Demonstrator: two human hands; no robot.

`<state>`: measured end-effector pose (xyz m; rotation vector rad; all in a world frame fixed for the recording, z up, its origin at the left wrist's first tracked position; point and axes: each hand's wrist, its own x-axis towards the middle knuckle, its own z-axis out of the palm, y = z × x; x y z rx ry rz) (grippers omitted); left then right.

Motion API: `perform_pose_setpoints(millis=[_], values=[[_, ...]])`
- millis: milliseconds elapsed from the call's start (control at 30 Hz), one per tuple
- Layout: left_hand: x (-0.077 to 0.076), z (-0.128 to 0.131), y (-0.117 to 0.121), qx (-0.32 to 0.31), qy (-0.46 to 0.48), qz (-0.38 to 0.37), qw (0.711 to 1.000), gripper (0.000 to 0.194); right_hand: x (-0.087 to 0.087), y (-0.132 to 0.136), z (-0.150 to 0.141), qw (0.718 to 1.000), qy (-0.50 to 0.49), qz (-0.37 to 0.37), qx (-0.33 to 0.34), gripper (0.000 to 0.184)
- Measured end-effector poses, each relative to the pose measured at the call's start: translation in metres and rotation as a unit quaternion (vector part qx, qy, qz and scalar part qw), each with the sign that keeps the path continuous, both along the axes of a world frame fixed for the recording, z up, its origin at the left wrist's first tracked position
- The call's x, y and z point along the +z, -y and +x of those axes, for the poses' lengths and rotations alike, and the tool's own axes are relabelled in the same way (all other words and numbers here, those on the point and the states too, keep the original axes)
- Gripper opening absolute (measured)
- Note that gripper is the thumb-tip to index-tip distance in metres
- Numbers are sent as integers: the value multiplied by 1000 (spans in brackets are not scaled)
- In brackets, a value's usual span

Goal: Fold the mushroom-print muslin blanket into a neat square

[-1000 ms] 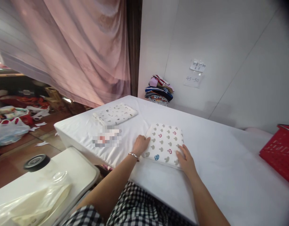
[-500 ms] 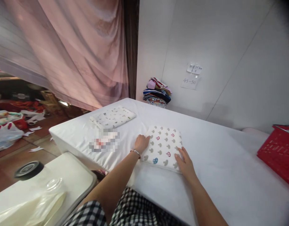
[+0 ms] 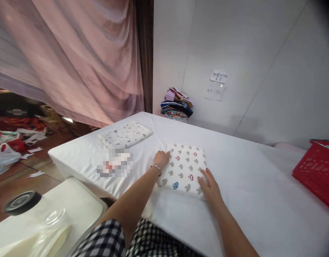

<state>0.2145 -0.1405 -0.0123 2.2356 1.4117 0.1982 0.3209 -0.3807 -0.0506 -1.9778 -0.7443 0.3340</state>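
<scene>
A folded white cloth (image 3: 184,165) printed with grey, red and blue mushrooms lies flat on the white-covered table (image 3: 250,185) in front of me. My left hand (image 3: 162,160), with a bracelet at the wrist, is at the cloth's left edge; its fingers are curled in and the thumb side meets the fabric. At the near right edge rests my right hand (image 3: 210,184), fingers apart and tips touching the cloth. Farther left on the table lies another folded white cloth (image 3: 126,135) with a small print. Just nearer than that one, a blurred-out item (image 3: 114,163) cannot be made out.
A stack of folded fabrics (image 3: 176,103) stands by the wall behind the table. On the right is a red basket (image 3: 315,171). At lower left, a white surface (image 3: 81,200) holds a black-topped round object (image 3: 22,202) and clear plastic film (image 3: 43,237). A pink curtain (image 3: 100,53) hangs at left.
The view has shifted slightly, so surroundings on the left sit a little farther left. Both hands stay at the mushroom-print cloth's edges, and the cloth keeps its place on the table.
</scene>
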Motion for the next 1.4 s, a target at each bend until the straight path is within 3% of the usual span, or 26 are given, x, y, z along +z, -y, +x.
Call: perform_pose_setpoints(millis=[167, 367, 600, 800, 867, 933, 1000, 1067, 1200, 1400], values=[[-2, 0, -6, -9, -6, -5, 1000, 54, 0, 0, 1, 1000, 8, 3, 6, 55], [3, 20, -21, -7, -11, -13, 1000, 60, 0, -1, 1, 1000, 7, 7, 1, 54], [-5, 24, -19, 12, -8, 26, 1000, 52, 5, 0, -2, 1000, -3, 1, 9, 53], [11, 23, -14, 5, -10, 23, 1000, 52, 1, 0, -1, 1000, -1, 10, 10, 53], [15, 19, -3, -25, 13, 72, 997, 56, 0, -1, 0, 1000, 8, 12, 10, 53], [14, 12, 11, -94, 34, 151, 983, 60, 1, -1, 0, 1000, 19, 11, 11, 53], [6, 2, 24, -172, 28, 201, 964, 62, 1, -1, 0, 1000, 26, 4, 12, 52], [-6, -8, 32, -215, 0, 193, 957, 61, 1, -2, 0, 999, 31, -5, 13, 51], [-17, -15, 31, -224, -22, 164, 960, 61, -1, -4, 0, 999, 46, -5, 22, 50], [0, -26, 41, -217, -14, 166, 962, 59, 1, -2, 1, 999, 40, -9, 28, 53]])
